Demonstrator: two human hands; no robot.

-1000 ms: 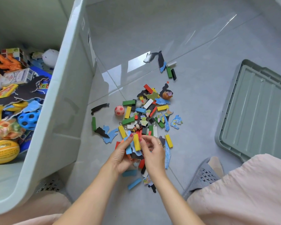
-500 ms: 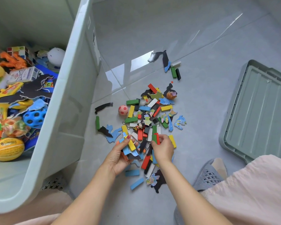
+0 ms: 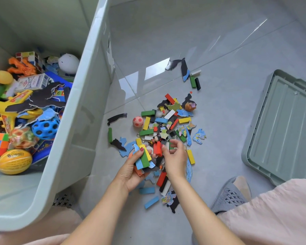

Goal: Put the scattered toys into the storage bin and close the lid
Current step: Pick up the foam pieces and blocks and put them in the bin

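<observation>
A pile of coloured blocks and puzzle pieces lies scattered on the grey floor. My left hand holds a bundle of blocks, green, yellow and blue, against the palm. My right hand pinches a red block at the pile's near edge. A small pink ball sits at the pile's left. The pale green storage bin stands open at the left, holding many toys. Its lid lies upside down on the floor at the right.
A few stray pieces lie farther out on the floor. More blocks lie near my wrists. My foot in a grey slipper and my knees in pink cloth are at the bottom.
My right hand lifted a red block from the pile toward the left hand. The left hand's bundle now shows a green block on top. The view shifted slightly.
</observation>
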